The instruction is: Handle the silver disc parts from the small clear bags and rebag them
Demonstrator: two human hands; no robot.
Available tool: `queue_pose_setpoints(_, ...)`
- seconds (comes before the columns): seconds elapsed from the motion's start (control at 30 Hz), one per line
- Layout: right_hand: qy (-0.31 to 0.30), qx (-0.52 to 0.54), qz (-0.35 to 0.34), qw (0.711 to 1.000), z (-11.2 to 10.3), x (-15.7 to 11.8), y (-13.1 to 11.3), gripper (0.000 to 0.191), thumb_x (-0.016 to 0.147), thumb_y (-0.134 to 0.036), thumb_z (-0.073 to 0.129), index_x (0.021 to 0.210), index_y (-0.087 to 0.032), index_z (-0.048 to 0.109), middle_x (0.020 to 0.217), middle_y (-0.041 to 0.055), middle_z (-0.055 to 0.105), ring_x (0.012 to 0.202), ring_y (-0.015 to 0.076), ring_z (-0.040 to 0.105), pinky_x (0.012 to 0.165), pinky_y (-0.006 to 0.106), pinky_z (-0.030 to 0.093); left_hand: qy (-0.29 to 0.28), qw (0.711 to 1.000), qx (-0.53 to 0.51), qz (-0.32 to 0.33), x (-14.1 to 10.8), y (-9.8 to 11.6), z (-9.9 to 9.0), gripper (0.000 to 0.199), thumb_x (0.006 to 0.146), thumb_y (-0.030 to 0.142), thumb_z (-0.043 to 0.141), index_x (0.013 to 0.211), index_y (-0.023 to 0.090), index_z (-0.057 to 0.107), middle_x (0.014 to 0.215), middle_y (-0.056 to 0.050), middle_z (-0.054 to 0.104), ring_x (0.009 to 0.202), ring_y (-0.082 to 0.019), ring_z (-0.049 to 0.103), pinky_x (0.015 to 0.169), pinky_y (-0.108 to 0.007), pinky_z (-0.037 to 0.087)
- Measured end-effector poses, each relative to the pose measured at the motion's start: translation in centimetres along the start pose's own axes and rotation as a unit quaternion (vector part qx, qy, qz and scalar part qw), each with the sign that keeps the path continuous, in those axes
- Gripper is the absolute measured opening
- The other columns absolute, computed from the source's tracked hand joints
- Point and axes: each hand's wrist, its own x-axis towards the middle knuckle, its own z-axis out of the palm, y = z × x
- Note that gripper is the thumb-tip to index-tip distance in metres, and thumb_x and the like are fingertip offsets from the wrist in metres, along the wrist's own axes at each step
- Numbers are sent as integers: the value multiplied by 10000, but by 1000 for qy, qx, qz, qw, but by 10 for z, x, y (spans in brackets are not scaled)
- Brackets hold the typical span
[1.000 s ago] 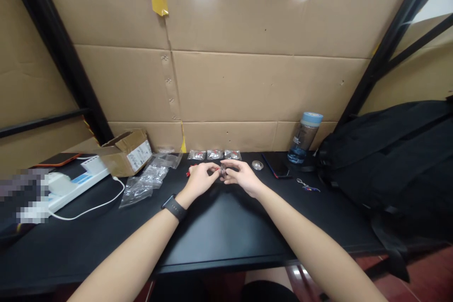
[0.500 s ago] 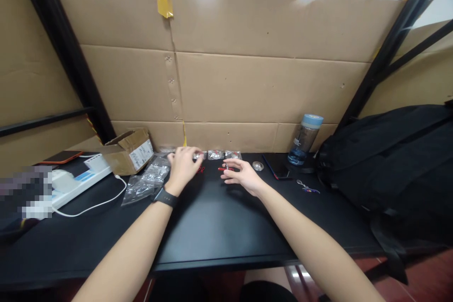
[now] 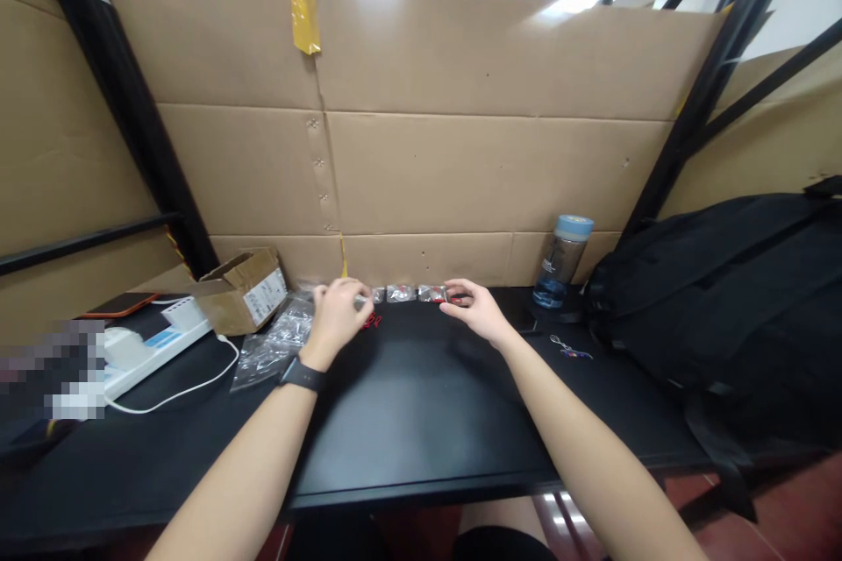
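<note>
Your left hand (image 3: 338,314) and right hand (image 3: 481,311) are well apart over the black table (image 3: 421,421); a second ago they meet at its centre around a small round piece. Your left hand now curls just beside a little heap of red pieces (image 3: 370,322); something pale shows at its fingertips, too small to identify, and whether it is gripped cannot be told. Your right hand has shifted rightward, thumb and fingers bent near the rightmost clear packet (image 3: 431,293), with a bit of red (image 3: 454,301) at the fingertips; its hold is likewise unclear. The clear dome, earlier visible on the table, is out of sight, perhaps behind or within this hand. The change suggests that joint handling gives way to each hand working separately, while the packets remain in their row before the cardboard wall (image 3: 421,175)
</note>
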Motion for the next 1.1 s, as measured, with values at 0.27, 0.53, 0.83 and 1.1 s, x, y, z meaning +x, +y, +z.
queue_pose_setpoints(0.27,-128,-246,-60,959,-29,-8,-20,297,688,-365,831,920,-203,743,869,21,746,774,169,662,742,275,507,-216,943,-80,239,-29,66,29,200,979,308,542,911,231,714,1003,-54,752,1081,-227,634,894,-374,315)
queue_pose_setpoints(0.53,-254,-340,-13,906,-40,-15,-33,317,622,-427,863,823,-210,749,792,10,730,704,168,647,652,246,461,-277,914,-82,285,-41,61,34,376,1031,470,421,1363,404,584,1444,-46,555,1240,-244,553,954,-390,357)
queue_pose_setpoints(0.83,-283,-428,13,859,-31,-15,-22,352,574,-454,890,800,-217,759,848,57,708,845,230,635,682,266,456,-252,924,-30,286,-44,74,27,433,995,570,421,1376,436,578,1282,-69,594,1206,-310,461,956,-470,381)
queue_pose_setpoints(1.1,-254,-414,-29,874,-21,-10,-14,327,626,-457,878,806,-209,765,770,30,725,764,196,647,683,256,431,-267,922,-23,280,-45,72,30,464,981,609,411,1408,478,534,1424,-68,520,1212,-338,435,953,-506,393)
